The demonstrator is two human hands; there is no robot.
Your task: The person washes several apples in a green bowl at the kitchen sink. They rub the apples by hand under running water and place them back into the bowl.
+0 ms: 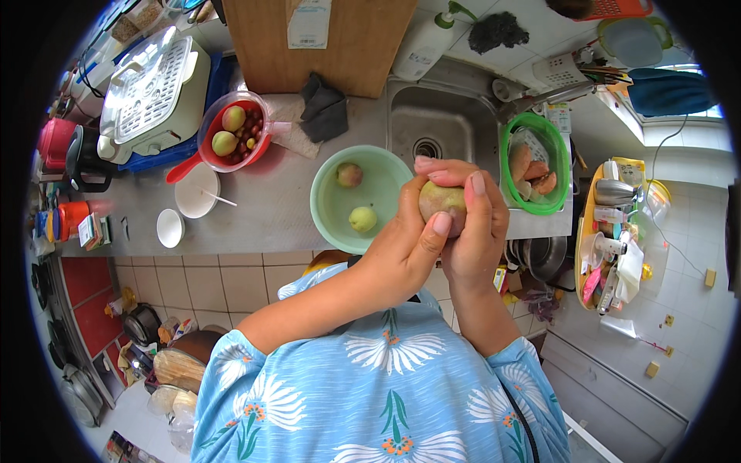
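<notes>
My left hand (405,243) and my right hand (477,237) are cupped together around a greenish-red peach-like fruit (443,202), held over the near edge of the metal sink. Just left of them, a pale green basin (320,197) of water holds a reddish round fruit (349,175) and a yellow-green one (363,219). Farther left, a red strainer (204,151) inside a clear bowl carries two larger round fruits (233,118) and many small dark red ones (250,134). Parts of the held fruit are hidden by my fingers.
The sink (434,118) lies beyond my hands, with a green basket (509,197) of peel-like pieces to its right. A dark cloth (324,110) rests by a wooden board (318,63). Two white bowls (188,199) and a white steamer-like appliance (156,92) stand left.
</notes>
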